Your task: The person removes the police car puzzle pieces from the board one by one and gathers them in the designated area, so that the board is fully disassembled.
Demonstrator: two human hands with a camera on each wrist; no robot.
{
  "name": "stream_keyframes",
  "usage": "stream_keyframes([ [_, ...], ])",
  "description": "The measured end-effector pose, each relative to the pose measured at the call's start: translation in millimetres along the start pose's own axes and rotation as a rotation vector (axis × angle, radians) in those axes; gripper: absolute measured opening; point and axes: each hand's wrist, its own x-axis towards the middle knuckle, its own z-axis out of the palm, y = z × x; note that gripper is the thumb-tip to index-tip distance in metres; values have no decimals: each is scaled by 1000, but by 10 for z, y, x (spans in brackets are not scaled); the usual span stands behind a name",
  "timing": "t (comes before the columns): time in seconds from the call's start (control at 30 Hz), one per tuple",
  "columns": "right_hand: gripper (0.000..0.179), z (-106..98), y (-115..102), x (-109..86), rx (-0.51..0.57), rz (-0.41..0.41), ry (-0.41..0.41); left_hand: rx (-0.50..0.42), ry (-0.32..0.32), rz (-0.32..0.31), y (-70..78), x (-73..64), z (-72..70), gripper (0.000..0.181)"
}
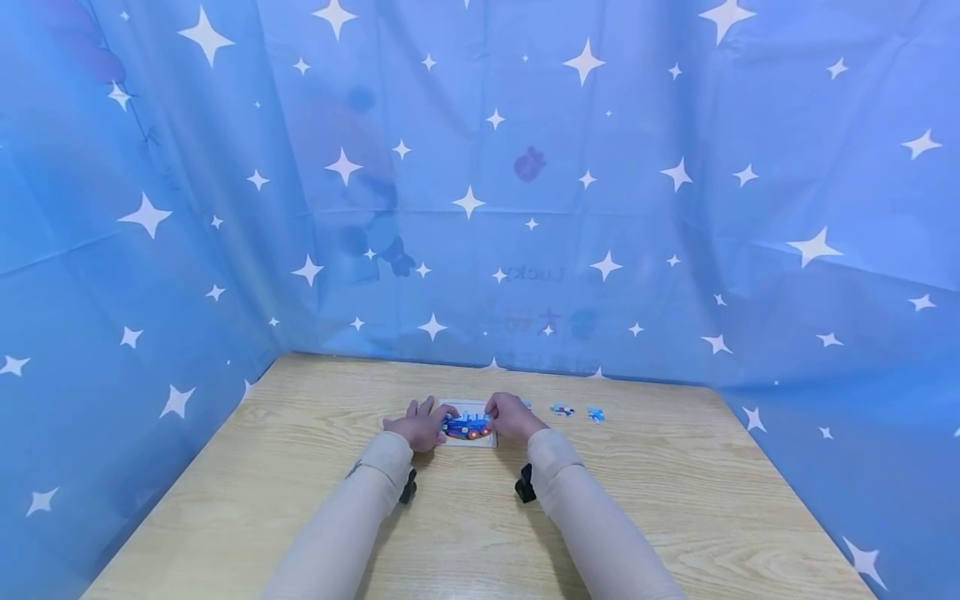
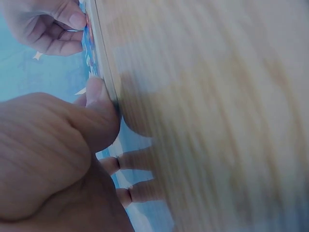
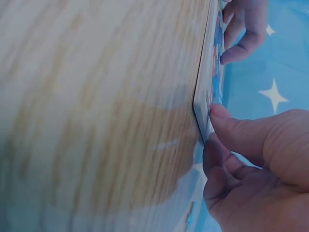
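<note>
A jigsaw board [image 1: 468, 443] with a pale rim lies flat on the table, its picture a blue train with red wheels. At its left end is my left hand [image 1: 422, 425], fingers spread and the thumb against the near edge. My right hand [image 1: 513, 417] holds the right end, thumb on top near the corner and curled fingers at the side, as the right wrist view shows. Whether a loose piece lies under that thumb is hidden. Right of this hand lie two loose jigsaw pieces [image 1: 562, 409], one of them light blue [image 1: 596, 414]. Another blue bit [image 1: 527, 405] peeks out behind the right hand.
The wooden table [image 1: 300, 500] runs back to a blue curtain [image 1: 480, 250] printed with white stars, which also hangs along both sides. Black wrist devices [image 1: 527, 483] sit beneath both forearms, close above the tabletop.
</note>
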Motion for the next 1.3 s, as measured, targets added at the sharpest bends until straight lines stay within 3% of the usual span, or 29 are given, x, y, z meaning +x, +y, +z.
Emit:
stream_keyframes([
  [0.4, 18, -1, 17, -7, 27, -9, 10, -15, -5, -2, 95, -144, -108, 44],
  [0.8, 17, 5, 51, 5, -1, -39, 10, -1, 10, -1, 13, -21, -16, 46],
  [1.3, 32, 22, 3, -41, 24, -18, -19, 23, 11, 12, 29, -88, -30, 47],
])
